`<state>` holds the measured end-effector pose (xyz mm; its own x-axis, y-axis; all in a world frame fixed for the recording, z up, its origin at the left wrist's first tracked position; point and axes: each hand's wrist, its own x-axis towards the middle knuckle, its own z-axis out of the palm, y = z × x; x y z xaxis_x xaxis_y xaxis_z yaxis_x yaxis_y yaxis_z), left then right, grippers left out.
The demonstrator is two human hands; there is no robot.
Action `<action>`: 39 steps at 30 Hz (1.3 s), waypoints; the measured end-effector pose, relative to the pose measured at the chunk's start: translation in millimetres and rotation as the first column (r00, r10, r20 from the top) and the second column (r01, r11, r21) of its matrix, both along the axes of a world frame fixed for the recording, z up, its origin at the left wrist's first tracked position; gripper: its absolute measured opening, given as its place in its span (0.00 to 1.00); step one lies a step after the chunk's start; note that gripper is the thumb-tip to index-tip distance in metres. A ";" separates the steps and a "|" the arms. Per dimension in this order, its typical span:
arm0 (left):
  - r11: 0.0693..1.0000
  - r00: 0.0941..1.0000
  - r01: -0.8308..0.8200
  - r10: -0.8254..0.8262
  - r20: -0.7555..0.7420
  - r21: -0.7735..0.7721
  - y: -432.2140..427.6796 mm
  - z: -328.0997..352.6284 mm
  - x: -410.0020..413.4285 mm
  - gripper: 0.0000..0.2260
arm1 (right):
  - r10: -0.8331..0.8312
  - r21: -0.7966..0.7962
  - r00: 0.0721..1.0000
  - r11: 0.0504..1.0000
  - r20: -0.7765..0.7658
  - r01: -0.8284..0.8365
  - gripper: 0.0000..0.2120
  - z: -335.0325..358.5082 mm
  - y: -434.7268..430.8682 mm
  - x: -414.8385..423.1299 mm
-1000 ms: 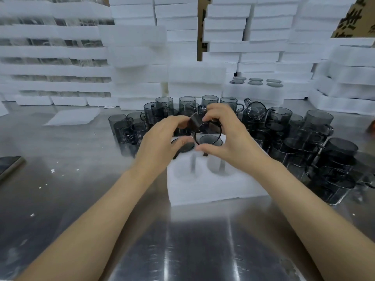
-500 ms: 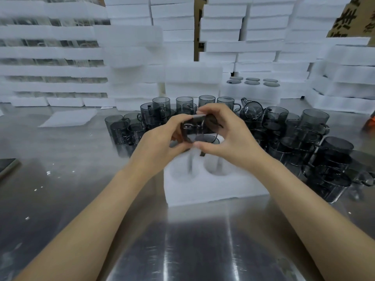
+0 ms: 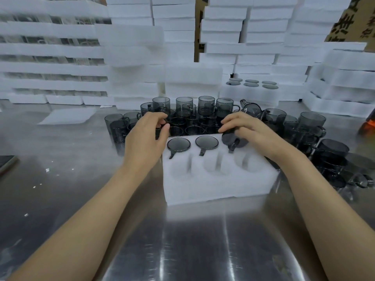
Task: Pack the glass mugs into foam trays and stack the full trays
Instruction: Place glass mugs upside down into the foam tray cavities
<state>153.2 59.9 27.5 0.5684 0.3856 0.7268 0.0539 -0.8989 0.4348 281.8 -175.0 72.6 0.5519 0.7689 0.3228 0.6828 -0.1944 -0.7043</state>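
While the three near holes of the white foam tray (image 3: 219, 185) on the shiny steel bench (image 3: 81, 179) are empty, two far holes hold dark glass mugs (image 3: 178, 145). The right hand (image 3: 250, 132) grips a third dark mug (image 3: 230, 138) at the far right hole. The left hand (image 3: 146, 136) curls near the far left corner; whether it holds anything is unclear. Many loose mugs (image 3: 205, 105) wait beyond.

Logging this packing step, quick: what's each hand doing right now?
Left hand: open, fingers loosely curled, holding nothing.
Right hand: grips a glass mug at the foam tray's far right slot.
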 end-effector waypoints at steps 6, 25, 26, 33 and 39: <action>1.000 0.999 0.020 -0.020 -0.047 -0.003 0.5 -0.6 -1.3 0.05 | -0.130 -0.029 0.982 0.990 0.134 0.135 0.18 -4.3 1.3 3.9; 0.973 0.980 -0.146 0.167 -0.105 0.178 28.1 -12.5 17.4 0.12 | 0.019 -0.538 0.963 0.832 0.268 0.133 0.40 -7.9 17.2 -7.0; 0.974 0.980 -0.147 0.167 -0.108 0.174 29.1 -14.1 20.0 0.12 | 0.026 -0.563 0.964 0.815 0.266 0.134 0.41 -9.1 19.6 -6.9; 0.970 0.970 -0.151 0.182 -0.160 0.189 32.4 -19.0 25.1 0.07 | -0.007 -0.601 0.947 0.771 0.321 0.210 0.44 -17.1 26.8 -4.6; 0.970 0.976 -0.132 0.163 -0.142 0.205 29.9 -15.1 22.8 0.12 | 0.000 -0.597 0.941 0.773 0.338 0.215 0.43 -17.5 25.0 -5.5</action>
